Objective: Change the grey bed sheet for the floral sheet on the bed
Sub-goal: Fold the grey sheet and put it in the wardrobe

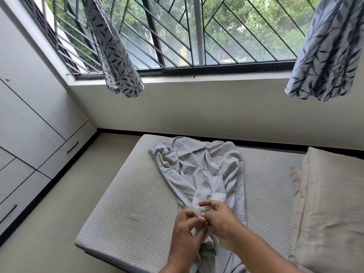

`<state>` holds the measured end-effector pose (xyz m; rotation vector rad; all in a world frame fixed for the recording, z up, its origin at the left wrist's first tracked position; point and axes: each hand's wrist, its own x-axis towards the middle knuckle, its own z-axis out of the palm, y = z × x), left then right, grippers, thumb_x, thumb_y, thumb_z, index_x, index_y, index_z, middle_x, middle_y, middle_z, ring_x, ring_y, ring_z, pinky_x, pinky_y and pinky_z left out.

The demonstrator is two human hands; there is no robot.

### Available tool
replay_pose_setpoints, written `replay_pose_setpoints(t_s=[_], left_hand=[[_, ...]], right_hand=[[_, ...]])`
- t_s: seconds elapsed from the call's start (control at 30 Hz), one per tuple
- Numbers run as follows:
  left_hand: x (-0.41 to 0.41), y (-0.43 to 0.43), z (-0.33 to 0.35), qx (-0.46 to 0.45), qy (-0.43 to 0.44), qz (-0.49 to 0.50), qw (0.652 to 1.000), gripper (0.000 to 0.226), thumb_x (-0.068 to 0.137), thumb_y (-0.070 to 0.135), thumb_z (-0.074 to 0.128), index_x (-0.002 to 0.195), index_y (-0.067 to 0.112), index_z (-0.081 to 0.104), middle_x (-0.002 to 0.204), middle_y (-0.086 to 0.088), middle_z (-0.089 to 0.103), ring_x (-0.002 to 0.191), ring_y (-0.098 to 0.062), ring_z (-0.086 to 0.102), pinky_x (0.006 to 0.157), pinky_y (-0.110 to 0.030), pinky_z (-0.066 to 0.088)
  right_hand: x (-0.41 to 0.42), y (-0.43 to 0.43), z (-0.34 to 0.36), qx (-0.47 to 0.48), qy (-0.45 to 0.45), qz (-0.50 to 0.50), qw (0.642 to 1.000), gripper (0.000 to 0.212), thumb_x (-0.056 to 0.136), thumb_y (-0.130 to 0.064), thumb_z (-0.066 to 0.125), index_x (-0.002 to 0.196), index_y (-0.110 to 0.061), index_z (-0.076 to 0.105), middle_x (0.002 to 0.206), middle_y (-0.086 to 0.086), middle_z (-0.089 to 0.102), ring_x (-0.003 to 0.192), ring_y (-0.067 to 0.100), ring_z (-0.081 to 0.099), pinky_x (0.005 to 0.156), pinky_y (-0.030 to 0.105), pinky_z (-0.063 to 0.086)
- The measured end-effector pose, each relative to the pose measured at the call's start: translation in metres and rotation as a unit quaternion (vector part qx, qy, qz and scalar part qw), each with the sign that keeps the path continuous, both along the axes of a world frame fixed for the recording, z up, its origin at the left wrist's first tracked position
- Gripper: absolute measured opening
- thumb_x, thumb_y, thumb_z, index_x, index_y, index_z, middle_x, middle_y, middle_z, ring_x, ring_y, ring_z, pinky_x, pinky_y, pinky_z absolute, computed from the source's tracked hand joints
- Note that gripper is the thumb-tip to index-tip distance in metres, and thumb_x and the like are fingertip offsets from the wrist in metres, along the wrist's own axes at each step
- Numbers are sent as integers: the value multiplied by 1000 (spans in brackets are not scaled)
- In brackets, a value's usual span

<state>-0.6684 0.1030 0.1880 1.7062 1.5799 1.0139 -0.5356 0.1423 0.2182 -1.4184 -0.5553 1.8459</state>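
The left hand (187, 231) and the right hand (220, 225) met over the near edge of the bed, fingers curled, both pinching a bunched end of the grey sheet (197, 168). From that grip the sheet trailed away across the bare mattress (128, 203) in a crumpled strip, free of every corner. A cream pillow (331, 203) lay along the right side, just beside the sheet. Beyond were the wall, the barred window (197, 36) and two leaf-print curtains (116, 56).

The step in hand looked like gathering the stripped grey sheet for removal. No floral sheet was in view. The next move probably called for drawing the rest of the cloth in, setting it off the bed, then fetching the floral one.
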Motion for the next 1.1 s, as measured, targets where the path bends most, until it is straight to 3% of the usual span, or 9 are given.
replay_pose_setpoints(t_s=[0.13, 0.33, 0.53, 0.63, 0.73, 0.87, 0.93, 1.0, 1.1], left_hand=[[1, -7, -1, -21, -2, 22, 1000, 15, 73, 44, 75, 77, 30, 67, 106, 20, 61, 105, -2, 62, 89, -14, 46], [-1, -7, 9, -110, -35, 135, 984, 21, 83, 15, 73, 80, 26, 56, 78, 7, 70, 75, -8, 67, 73, -28, 54], [4, -5, 15, -121, -37, 138, 982, 15, 88, 21, 75, 89, 35, 74, 86, 13, 73, 85, 8, 64, 79, -22, 54], [4, -7, 19, -59, -55, 144, 986, 14, 92, 24, 72, 93, 37, 76, 86, 22, 74, 84, 9, 66, 77, -18, 53], [8, -10, 14, 43, -1, 35, 998, 17, 93, 27, 69, 102, 40, 75, 100, 25, 72, 94, 11, 66, 83, -10, 50], [2, -5, -19, 261, 120, -140, 947, 16, 90, 18, 64, 104, 20, 71, 104, 9, 72, 103, -4, 65, 95, -12, 48], [-3, -9, -23, 216, 116, -188, 951, 12, 88, 20, 68, 99, 24, 73, 96, 9, 73, 94, -4, 66, 85, -17, 55], [-5, -19, -18, 47, 76, -163, 983, 21, 88, 46, 70, 106, 35, 73, 95, 14, 75, 91, 0, 69, 86, -23, 56], [3, -12, -2, -197, -172, 46, 964, 48, 82, 70, 60, 93, 24, 70, 75, 2, 74, 72, -15, 70, 77, -37, 57]], right_hand=[[4, -1, 2, -15, 51, -41, 998, 37, 93, 20, 39, 117, -2, 56, 103, 30, 67, 64, 27, 69, 48, 30, 54], [7, -4, -1, -65, 180, -82, 978, 43, 89, 29, 28, 119, 10, 53, 96, 36, 69, 75, 38, 73, 53, 36, 60], [-3, -7, -14, -97, 169, -93, 976, 48, 85, 32, 26, 115, 15, 60, 119, 41, 59, 89, 41, 68, 58, 34, 61], [-4, -5, -12, -104, 157, -115, 975, 37, 91, 27, 32, 113, 18, 59, 109, 41, 63, 79, 36, 66, 54, 33, 58], [-2, -3, -12, -95, 178, -126, 971, 21, 95, 7, 55, 114, 16, 60, 94, 29, 66, 73, 28, 65, 53, 28, 55], [0, -3, -15, -91, 95, -74, 989, 31, 87, 12, 64, 118, 12, 61, 97, 31, 69, 80, 33, 65, 67, 36, 54], [2, -9, -17, -93, 39, -64, 993, 40, 85, 22, 52, 117, 0, 62, 101, 33, 71, 77, 35, 68, 62, 37, 55], [2, -13, -15, -76, -6, -62, 995, 47, 86, 22, 45, 118, -9, 61, 100, 28, 73, 72, 33, 71, 59, 38, 58], [0, -19, -10, 13, -145, 33, 989, 43, 90, 11, 46, 116, -20, 59, 97, 10, 77, 82, 27, 75, 74, 44, 61]])
